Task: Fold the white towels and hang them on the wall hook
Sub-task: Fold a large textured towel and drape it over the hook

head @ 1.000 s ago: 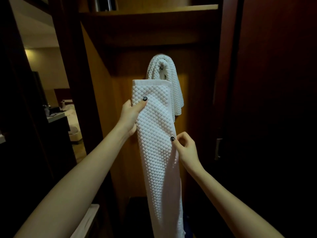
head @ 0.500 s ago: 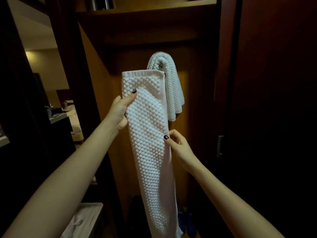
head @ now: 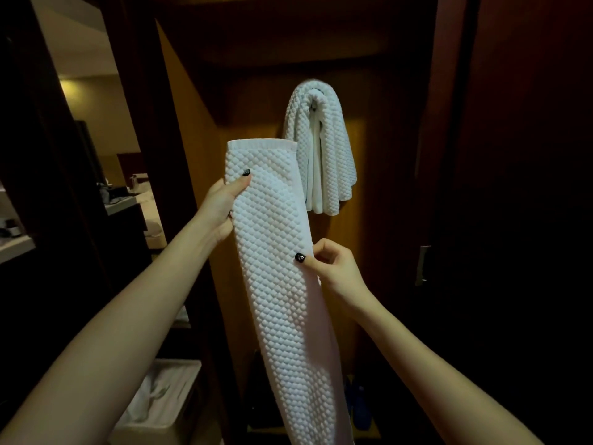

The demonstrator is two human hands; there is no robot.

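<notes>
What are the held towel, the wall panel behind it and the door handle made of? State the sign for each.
The held towel: soft white woven cloth, likely cotton; raised waffle bumps, limp drape.
The wall panel: wood or veneer, probably; warm brown, smooth, matte.
The door handle: metal, apparently; pale grey gleam.

LIGHT: dim overall; we log a warm glow on the far-room wall (head: 96, 101) at left | BRIGHTEST: held towel (head: 279, 284), lit from the front | SHADOW: door panel (head: 529, 187) at right nearly black | OPTICS: wide-angle bowing toward edges; we find dark zones soft, noisy.
</notes>
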